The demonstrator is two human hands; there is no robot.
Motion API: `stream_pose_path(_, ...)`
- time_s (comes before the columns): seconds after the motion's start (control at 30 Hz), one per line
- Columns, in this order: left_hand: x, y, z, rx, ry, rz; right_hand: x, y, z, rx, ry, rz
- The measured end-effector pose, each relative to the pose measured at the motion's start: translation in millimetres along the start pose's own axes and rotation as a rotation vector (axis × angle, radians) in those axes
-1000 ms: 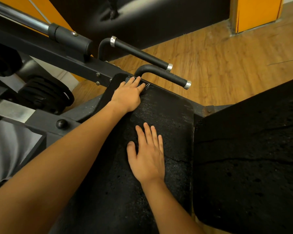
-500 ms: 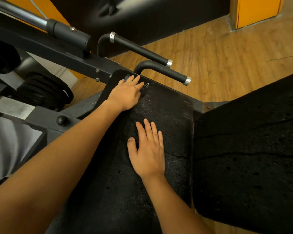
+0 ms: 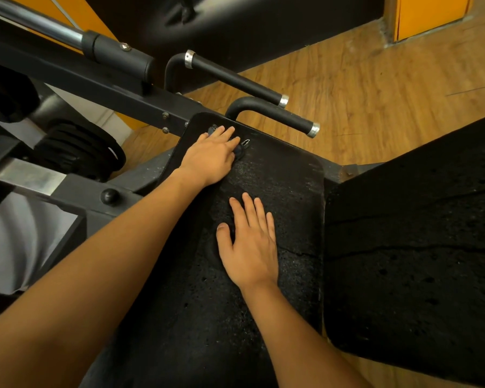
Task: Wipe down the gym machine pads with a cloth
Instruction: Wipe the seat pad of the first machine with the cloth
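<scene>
Your right hand (image 3: 249, 247) lies flat, fingers straight, mid-pad (image 3: 286, 191) to brace you, while at 11 o'clock your left hand (image 3: 210, 159) presses straight fingers onto what may be a dark cloth (image 3: 239, 152), ready for wiping.

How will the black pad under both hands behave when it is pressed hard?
Probably soft: the pad seems dented beside the right hand. Its cracked, pitted skin may flake. It looks fixed to the frame, so sliding is unlikely.

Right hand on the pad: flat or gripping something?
Flat. The right hand lies palm-down on the pad, fingers straight, holding nothing.
</scene>
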State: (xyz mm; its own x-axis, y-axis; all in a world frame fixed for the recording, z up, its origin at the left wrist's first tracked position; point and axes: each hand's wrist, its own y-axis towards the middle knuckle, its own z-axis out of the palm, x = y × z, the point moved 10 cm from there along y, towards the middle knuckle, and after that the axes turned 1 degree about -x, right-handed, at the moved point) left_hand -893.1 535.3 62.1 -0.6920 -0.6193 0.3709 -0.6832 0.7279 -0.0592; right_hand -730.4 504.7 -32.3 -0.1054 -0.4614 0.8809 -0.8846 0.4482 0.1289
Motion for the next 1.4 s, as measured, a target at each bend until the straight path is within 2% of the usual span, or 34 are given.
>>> stream_pose_path(0.37,3,-35,-1,0.045,-0.077,0.005,1,0,0,0.010,-0.017,0.001)
stream_pose_path(0.53,3,-12,0,0.099,0.018,0.019,-1,0,0,-0.005,-0.021,0.002)
stream_pose_path(0.93,-4,-48,5,0.037,0.031,-0.001,0,0,-1,0.000,-0.012,-0.005)
stream_pose_path(1.4,-7,-39,2,0.035,0.021,-0.014,0,0,-2,0.002,-0.007,0.001)
